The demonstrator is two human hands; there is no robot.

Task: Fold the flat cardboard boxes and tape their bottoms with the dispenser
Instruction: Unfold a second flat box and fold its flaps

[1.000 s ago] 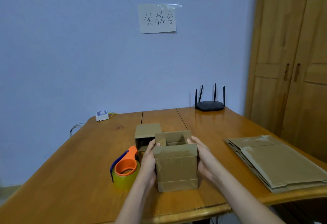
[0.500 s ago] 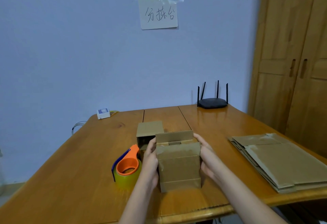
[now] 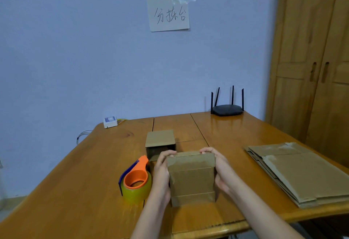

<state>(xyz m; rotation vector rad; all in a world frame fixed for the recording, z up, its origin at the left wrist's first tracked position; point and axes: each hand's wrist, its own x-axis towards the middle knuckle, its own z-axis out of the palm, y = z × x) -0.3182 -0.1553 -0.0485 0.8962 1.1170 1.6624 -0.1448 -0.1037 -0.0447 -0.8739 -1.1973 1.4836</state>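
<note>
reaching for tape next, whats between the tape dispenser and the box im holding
Only your left hand, gripping the held box, lies between it and the tape dispenser, in the head view.

The room is a little dim, with soft, even light and a bluish tint on the wall (image 3: 75,50). The shiny table (image 3: 236,135) shows a pale glare near the router (image 3: 227,109), which is mirrored in the wood. Shadows are faint and soft. The whole picture looks slightly fuzzy. The wardrobe (image 3: 311,59) leans and bends at the right edge.
</note>
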